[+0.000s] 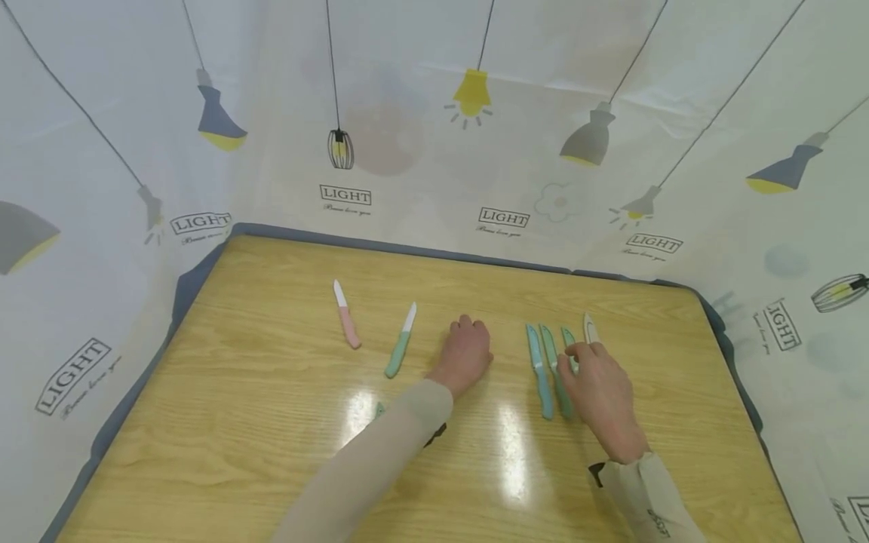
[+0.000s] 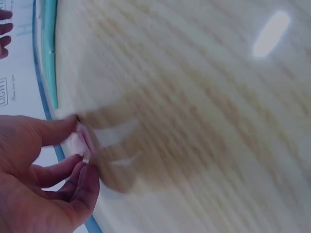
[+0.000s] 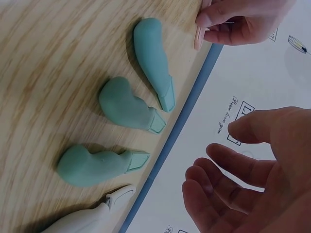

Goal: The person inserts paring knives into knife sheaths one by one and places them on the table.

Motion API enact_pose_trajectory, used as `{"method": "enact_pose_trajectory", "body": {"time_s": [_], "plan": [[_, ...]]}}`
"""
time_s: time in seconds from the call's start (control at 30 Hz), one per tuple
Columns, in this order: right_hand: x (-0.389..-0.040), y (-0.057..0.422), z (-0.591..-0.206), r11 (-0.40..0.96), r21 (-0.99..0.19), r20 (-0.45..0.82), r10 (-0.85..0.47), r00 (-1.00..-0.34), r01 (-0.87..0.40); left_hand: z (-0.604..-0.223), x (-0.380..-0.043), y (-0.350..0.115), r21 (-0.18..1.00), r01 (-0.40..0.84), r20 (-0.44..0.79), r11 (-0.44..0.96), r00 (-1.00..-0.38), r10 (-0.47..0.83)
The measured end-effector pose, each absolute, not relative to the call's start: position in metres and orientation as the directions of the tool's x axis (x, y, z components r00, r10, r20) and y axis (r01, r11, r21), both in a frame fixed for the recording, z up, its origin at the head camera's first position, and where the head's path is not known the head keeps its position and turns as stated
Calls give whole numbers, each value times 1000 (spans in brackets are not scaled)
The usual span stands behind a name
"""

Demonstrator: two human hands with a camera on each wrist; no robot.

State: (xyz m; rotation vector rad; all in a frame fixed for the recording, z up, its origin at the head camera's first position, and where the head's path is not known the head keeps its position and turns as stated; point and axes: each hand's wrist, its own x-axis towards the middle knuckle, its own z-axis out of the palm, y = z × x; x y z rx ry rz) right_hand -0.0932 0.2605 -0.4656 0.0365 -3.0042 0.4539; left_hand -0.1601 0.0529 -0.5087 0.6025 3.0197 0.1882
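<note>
My left hand [image 1: 465, 351] pinches a slim pink blade sheath [image 3: 198, 38] between thumb and fingers, close above the tabletop; the hand hides it in the head view. My right hand [image 1: 600, 388] hovers with loosely bent fingers and nothing between them. Near it lie a blue knife [image 1: 541, 377], a green knife [image 3: 124, 104], a second green knife [image 3: 92, 165] and a white knife [image 1: 591, 328], side by side with their blades covered. Left of my left hand lie a pink-handled knife [image 1: 348, 320] and a green-handled knife [image 1: 400, 347], both with bare white blades.
A small green piece [image 1: 379, 409] shows beside my left sleeve, which hides part of it. The wooden table [image 1: 271, 302] ends at a grey-blue edge, with a lamp-printed white sheet [image 1: 421, 204] standing around it.
</note>
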Motion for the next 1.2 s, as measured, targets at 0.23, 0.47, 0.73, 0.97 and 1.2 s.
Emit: {"method": "enact_pose_trajectory", "body": {"time_s": [0.23, 0.47, 0.73, 0.97, 1.2], "plan": [[-94, 259, -464, 952, -304, 87, -8, -996, -35, -499, -161, 49, 247, 341, -97, 907, -923, 373], [-94, 256, -463, 948, -316, 100, -10, -995, -41, -489, -165, 36, 391, 310, -104, 867, -921, 376], [-98, 239, -459, 949, -305, 88, -59, -994, -84, -464, -165, -15, 727, 138, -65, 673, -961, 268], [-104, 212, -454, 939, -292, 171, -133, -976, -179, -460, -162, -71, 917, -40, -89, 397, -991, 104], [-112, 179, -447, 925, -308, 176, -174, -969, -222, -458, -150, -127, 960, -249, -249, -130, -968, 17]]}}
